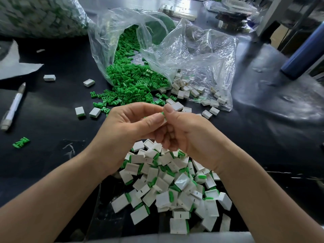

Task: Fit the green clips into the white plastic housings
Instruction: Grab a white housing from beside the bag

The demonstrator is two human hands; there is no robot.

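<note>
Green clips (133,81) heaped loose, clip-fitted white housings (164,186) piled nearer

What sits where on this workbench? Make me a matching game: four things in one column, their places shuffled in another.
Things
1. pen
2. loose green clips
3. finished pieces
4. piece being fitted

Places
A. pinched between the left hand and the right hand
B. lying at the left side of the table
C. heaped at the table's near edge
D. spilling out of a clear bag

Pairs: 1-B, 2-D, 3-C, 4-A.
</note>
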